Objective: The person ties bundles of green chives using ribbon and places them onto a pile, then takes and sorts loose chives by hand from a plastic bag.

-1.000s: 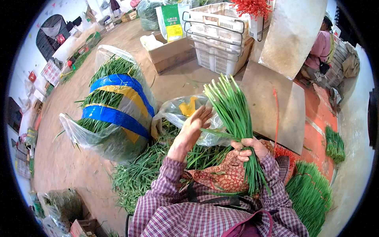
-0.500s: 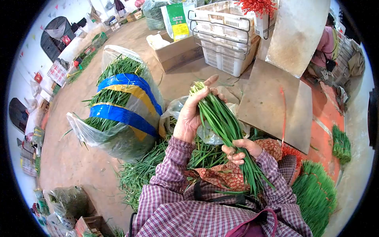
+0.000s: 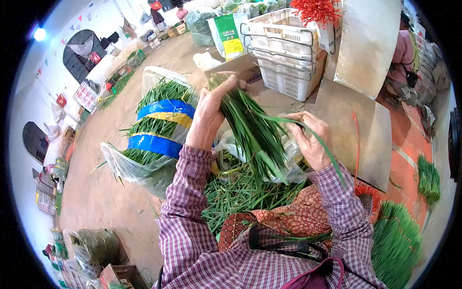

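My left hand is wrapped round the pale stem end of a bunch of long green leaves, whose leaf ends hang down to the right. To the right of the bunch, my right hand pinches one long leaf that stands away from the rest. Loose leaves lie in a heap below the bunch, beside a red patterned cloth on my lap. Behind the bunch a clear plastic bag shows in part.
A taped bag of greens stands at the left. White crates and a cardboard box stand ahead. Boards lean at the right, near tied green bundles. A person in pink sits at the upper right.
The bunch has moved up and left in my left hand, its leaf ends now free. My right hand has let go of the bunch, moved up and taken a single leaf. The view has shifted.
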The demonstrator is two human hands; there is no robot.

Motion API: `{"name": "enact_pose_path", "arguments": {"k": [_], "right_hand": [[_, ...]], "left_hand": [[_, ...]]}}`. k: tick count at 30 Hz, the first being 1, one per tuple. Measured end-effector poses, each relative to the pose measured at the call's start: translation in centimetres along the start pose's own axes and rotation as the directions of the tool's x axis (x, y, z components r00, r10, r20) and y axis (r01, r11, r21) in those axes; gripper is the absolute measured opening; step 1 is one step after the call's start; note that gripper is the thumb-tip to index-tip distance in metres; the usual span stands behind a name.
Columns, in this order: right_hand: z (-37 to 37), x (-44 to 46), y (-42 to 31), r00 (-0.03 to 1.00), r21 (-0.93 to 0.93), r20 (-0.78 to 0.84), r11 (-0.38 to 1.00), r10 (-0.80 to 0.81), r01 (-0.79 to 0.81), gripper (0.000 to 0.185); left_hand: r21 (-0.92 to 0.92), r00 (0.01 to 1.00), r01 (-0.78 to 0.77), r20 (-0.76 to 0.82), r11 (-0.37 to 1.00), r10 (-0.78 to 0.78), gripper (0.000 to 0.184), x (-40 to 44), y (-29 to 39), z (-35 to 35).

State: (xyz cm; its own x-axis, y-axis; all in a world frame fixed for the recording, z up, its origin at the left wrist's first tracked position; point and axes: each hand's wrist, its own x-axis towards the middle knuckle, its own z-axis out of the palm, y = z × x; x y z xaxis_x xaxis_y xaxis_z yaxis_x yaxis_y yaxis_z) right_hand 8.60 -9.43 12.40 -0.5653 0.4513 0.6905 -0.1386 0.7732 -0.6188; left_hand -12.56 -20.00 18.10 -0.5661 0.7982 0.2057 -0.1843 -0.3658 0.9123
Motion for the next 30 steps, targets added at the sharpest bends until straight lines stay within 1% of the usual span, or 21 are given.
{"name": "enact_pose_path", "arguments": {"k": [1, 2, 3, 5, 6, 7, 9, 10, 12, 14, 15, 16, 17, 19, 20, 22, 25, 26, 27, 29, 30], "right_hand": [[-0.1, 0.6, -1.0, 0.999, 0.049, -0.041, 0.999, -0.018, 0.02, 0.016], [-0.6, 1.0, -2.2, 0.998, 0.07, -0.016, 0.996, 0.053, -0.051, 0.015], [-0.7, 1.1, -2.1, 0.998, 0.069, -0.021, 0.996, 0.051, -0.049, 0.015], [-0.9, 1.2, -2.0, 0.977, 0.375, -0.203, 0.927, 0.068, 0.014, 0.016], [-2.0, 1.0, -3.7, 0.953, 0.528, -0.194, 0.843, 0.234, -0.099, 0.018], [-2.8, 1.0, -4.0, 0.953, 0.528, -0.193, 0.844, 0.232, -0.098, 0.018], [-4.8, 0.8, -3.9, 0.887, 0.526, -0.407, 0.85, 0.217, 0.034, 0.02], [-5.2, 0.7, -4.4, 0.887, 0.523, -0.409, 0.851, 0.216, 0.034, 0.02], [-5.4, 0.7, -5.5, 0.897, 0.365, -0.429, 0.929, 0.108, 0.063, 0.017], [-4.5, 1.1, -6.4, 0.992, 0.1, -0.126, 0.995, 0.014, -0.001, 0.013], [-2.8, 1.3, -5.6, 0.995, 0.093, -0.095, 0.995, -0.037, 0.046, 0.012], [-1.5, 1.3, -4.9, 0.998, -0.033, -0.041, 0.998, -0.052, 0.05, 0.013], [-0.4, 1.4, -4.6, 0.999, -0.105, -0.032, 0.994, -0.01, 0.007, 0.017], [0.6, 2.1, -4.5, 0.999, -0.235, -0.048, 0.972, -0.007, -0.005, 0.023], [1.2, 2.4, -4.4, 0.999, -0.233, -0.05, 0.972, -0.006, -0.006, 0.023], [2.2, 2.9, -3.6, 0.993, -0.437, -0.077, 0.898, -0.092, 0.049, 0.028], [2.9, 3.2, -2.2, 0.99, -0.447, -0.092, 0.893, -0.102, 0.051, 0.028], [2.7, 3.0, -1.8, 0.985, -0.459, -0.105, 0.885, -0.135, 0.072, 0.022], [2.5, 2.6, -1.0, 0.985, -0.459, -0.105, 0.886, -0.135, 0.072, 0.022], [2.0, 1.1, 1.0, 0.991, -0.484, -0.03, 0.87, -0.129, 0.098, 0.019], [1.6, 0.0, 1.5, 0.995, -0.516, -0.02, 0.854, -0.093, 0.07, 0.016]], "left_hand": [[-0.033, 0.999, 0.019, 0.031, 0.999, -0.018, 0.024, 0.0, 0.1, 0.3], [-0.046, 0.999, 0.034, 0.036, 0.998, -0.032, 0.026, -0.1, 0.1, 0.6], [-0.044, 0.999, 0.032, 0.041, 0.999, -0.03, 0.026, -0.2, 0.0, 0.8], [-0.078, 0.997, 0.03, 0.069, 0.997, -0.024, 0.026, -0.2, -0.2, 1.0], [-0.096, 0.997, 0.029, 0.079, 0.995, -0.022, 0.025, -0.2, -0.4, 1.0], [-0.098, 0.997, 0.027, 0.078, 0.995, -0.02, 0.025, -0.2, -0.3, 1.0], [-0.082, 0.998, 0.043, 0.042, 0.996, -0.04, 0.025, -0.3, -0.2, 1.2], [-0.083, 0.998, 0.044, 0.045, 0.996, -0.04, 0.025, -0.2, -0.3, 1.2], [-0.038, 1.0, 0.006, 0.027, 0.999, -0.005, 0.025, -0.1, -0.3, 1.4], [-0.047, 1.0, 0.001, 0.025, 0.999, 0.001, 0.022, -0.2, -0.3, 2.1], [-0.057, 1.0, -0.007, 0.018, 0.998, 0.008, 0.02, -0.3, -0.2, 2.4], [-0.055, 1.0, -0.008, 0.02, 0.998, 0.009, 0.02, -0.5, -0.1, 2.7], [-0.039, 0.999, -0.015, 0.034, 0.999, 0.017, 0.02, -0.6, 0.0, 3.0], [-0.02, 0.999, -0.022, 0.048, 1.0, 0.023, 0.019, -0.8, 0.0, 3.3], [0.002, 0.998, -0.036, 0.051, 0.999, 0.036, 0.018, -0.9, 0.0, 3.4], [0.018, 0.997, -0.055, 0.05, 0.998, 0.054, 0.016, -0.9, -0.1, 3.8], [0.025, 0.999, -0.044, 0.031, 0.999, 0.044, 0.017, -1.0, 0.0, 3.8], [0.04, 0.998, -0.044, 0.053, 0.998, 0.042, 0.018, -0.9, 0.2, 3.6], [0.041, 0.998, -0.044, 0.053, 0.998, 0.042, 0.018, -0.8, 0.5, 3.4], [0.043, 0.999, -0.034, 0.022, 0.999, 0.033, 0.02, -0.5, 1.1, 2.9], [0.059, 1.0, -0.021, 0.006, 0.998, 0.021, 0.024, 0.0, 1.3, 2.2]]}}
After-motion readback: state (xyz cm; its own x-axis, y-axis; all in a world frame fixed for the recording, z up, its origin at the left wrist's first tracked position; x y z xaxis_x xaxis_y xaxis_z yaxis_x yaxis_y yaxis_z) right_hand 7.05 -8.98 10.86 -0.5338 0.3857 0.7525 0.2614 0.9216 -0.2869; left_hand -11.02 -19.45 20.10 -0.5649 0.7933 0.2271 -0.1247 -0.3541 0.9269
